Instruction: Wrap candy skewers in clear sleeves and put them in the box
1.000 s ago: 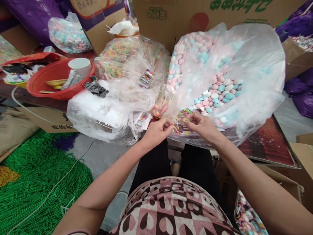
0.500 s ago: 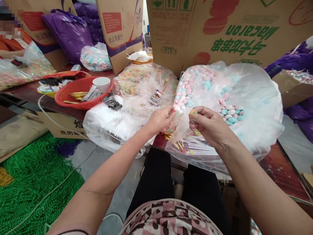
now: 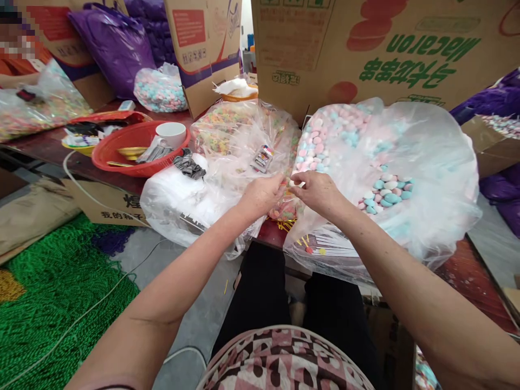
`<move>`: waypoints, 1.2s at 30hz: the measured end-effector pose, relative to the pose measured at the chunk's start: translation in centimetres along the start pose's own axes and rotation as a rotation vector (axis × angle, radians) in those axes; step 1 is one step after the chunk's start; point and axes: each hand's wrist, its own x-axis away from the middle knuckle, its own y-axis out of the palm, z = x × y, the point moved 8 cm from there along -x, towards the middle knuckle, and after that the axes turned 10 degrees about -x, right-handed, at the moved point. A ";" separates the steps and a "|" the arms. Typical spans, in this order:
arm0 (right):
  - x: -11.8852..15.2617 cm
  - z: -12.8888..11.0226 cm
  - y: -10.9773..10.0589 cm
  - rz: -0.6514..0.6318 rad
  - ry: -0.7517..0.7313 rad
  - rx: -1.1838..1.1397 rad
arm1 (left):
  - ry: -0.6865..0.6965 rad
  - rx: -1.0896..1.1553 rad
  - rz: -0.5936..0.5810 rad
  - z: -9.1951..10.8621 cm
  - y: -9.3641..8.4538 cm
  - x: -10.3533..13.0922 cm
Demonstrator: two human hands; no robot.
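My left hand (image 3: 264, 194) is closed in a pinch, with a small orange-red piece (image 3: 283, 183), apparently candy, showing at its fingertips. Just to its right, my right hand (image 3: 319, 190) is also pinched, its fingertips nearly meeting the left ones. What the right fingers hold is mostly hidden. Under and behind the hands lies a clear bag of orange and green candies (image 3: 219, 130). Beside my right hand spreads a big clear bag of pink, white and blue candies (image 3: 392, 189). White sticks (image 3: 333, 246) with small coloured ends lie at the front under plastic.
A red basket (image 3: 122, 162) holds a white cup (image 3: 170, 134) and grey strips. White plastic bags (image 3: 170, 203) lie in front of it. Large cardboard boxes (image 3: 309, 65) wall off the back. Green cord (image 3: 60, 303) is heaped at lower left. Another person's sleeve (image 3: 20, 70) shows at far left.
My right hand has moved left, up to my left hand. The small yellow-orange candy seen in its fingers before is now hidden. My left hand has hardly moved.
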 end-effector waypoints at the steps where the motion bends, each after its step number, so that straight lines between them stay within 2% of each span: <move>1: 0.1 0.2 0.0 0.016 -0.008 -0.029 | 0.002 -0.013 -0.003 0.1 0.0 0.0; 3: 0.5 0.4 -0.6 0.090 -0.019 -0.172 | 0.028 -0.053 -0.015 0.5 0.0 -0.1; 7: 2.8 0.3 -3.0 0.266 -0.042 -0.548 | 0.120 -0.155 -0.065 1.8 0.2 -0.7; 9: 4.5 -0.1 -3.9 0.236 -0.046 -0.658 | 0.134 -0.203 -0.089 2.0 0.6 -1.0; 11: 6.4 -0.2 -3.9 0.117 -0.028 -0.689 | 0.144 -0.207 -0.059 2.1 0.6 -1.2; 13: 8.4 0.6 -3.1 -0.032 0.003 -0.629 | 0.155 -0.143 0.088 2.3 -0.5 -0.7; 16: 10.8 3.1 -1.1 -0.179 -0.010 -0.373 | 0.185 0.024 0.408 3.1 -3.6 1.8; 17: 11.5 3.9 -0.2 -0.213 -0.034 -0.261 | 0.214 0.077 0.471 3.7 -4.4 3.0; 18: 12.0 4.7 0.5 -0.237 -0.056 -0.157 | 0.255 0.121 0.486 4.6 -4.7 4.1; 19: 12.5 5.4 1.3 -0.262 -0.081 -0.065 | 0.312 0.155 0.469 5.6 -4.7 5.2; 21: 13.4 6.1 2.6 -0.310 -0.139 0.060 | 0.433 0.172 0.333 8.1 -3.4 6.8; 24: 14.1 6.1 3.6 -0.337 -0.190 0.149 | 0.499 0.112 0.001 10.8 1.4 7.9; 27: 14.2 6.7 3.9 -0.316 -0.131 0.158 | 0.404 0.077 -0.232 11.3 6.2 7.6; 30: 14.1 7.8 4.0 -0.280 -0.041 0.073 | 0.348 0.065 -0.301 11.2 8.5 6.9; 33: 14.0 8.3 3.4 -0.196 0.032 -0.095 | 0.347 0.052 -0.289 11.0 8.5 6.8; 36: 13.5 7.5 1.5 -0.066 0.050 -0.265 | 0.340 0.055 -0.260 10.5 8.2 7.2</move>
